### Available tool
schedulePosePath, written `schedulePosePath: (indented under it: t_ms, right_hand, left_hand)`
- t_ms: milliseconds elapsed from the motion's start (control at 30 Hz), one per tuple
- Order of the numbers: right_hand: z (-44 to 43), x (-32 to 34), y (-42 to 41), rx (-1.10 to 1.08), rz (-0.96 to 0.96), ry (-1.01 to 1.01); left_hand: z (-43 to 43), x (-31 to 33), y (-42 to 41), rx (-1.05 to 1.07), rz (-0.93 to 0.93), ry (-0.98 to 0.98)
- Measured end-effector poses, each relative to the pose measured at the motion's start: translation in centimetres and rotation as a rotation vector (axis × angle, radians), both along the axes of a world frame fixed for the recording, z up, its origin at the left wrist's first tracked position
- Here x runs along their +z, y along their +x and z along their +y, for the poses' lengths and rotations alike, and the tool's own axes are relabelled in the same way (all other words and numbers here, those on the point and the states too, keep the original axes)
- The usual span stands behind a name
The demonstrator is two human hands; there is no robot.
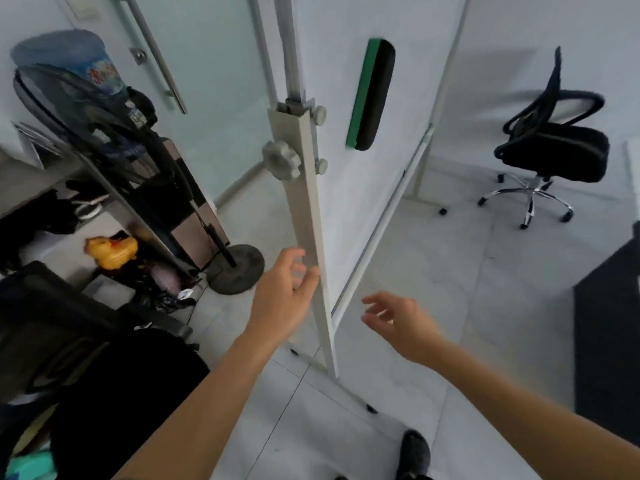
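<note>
A white whiteboard point(353, 188) on a wheeled stand fills the middle of the head view, seen edge-on. Its grey side post point(304, 202) carries a large grey knob point(281, 161). A green-and-black eraser point(372, 95) sticks to the board face. My left hand point(282, 296) reaches to the post's lower part, fingers loosely spread and touching its edge, not wrapped round it. My right hand point(398, 320) hovers in front of the board's lower rail point(367, 258), fingers relaxed and holding nothing.
A standing fan point(104, 133) with a round base point(235, 268) is left of the board, before a water dispenser point(69, 64). A yellow toy point(112, 251) lies under a desk. A black office chair point(554, 147) stands far right. A glass door point(207, 81) lies behind.
</note>
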State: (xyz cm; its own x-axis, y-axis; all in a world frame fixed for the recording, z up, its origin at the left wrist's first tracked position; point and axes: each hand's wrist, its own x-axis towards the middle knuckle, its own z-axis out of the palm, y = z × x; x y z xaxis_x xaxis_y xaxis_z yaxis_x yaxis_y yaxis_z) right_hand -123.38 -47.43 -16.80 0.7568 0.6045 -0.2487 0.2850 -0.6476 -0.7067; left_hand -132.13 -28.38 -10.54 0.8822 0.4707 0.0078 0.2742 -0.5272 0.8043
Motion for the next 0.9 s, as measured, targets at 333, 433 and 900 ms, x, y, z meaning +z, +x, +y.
schedulePosePath:
  t_ms: [333,433,900]
  right_hand:
    - [-21.7,-3.1,-1.8,-0.428,0.162,-0.137]
    - [-25.6,-4.3,-0.6,-0.523,0.218,-0.106]
    - [-35.3,-4.6,21.7,-0.629,0.179,-0.021]
  left_hand:
    - [-7.5,-9.3,-1.2,-0.286,0.447,-0.235]
    - [-10.4,-9.8,2.2,-0.288,0.453,-0.223]
    - [-21.5,-7.8,24.0,-0.273,0.405,-0.243]
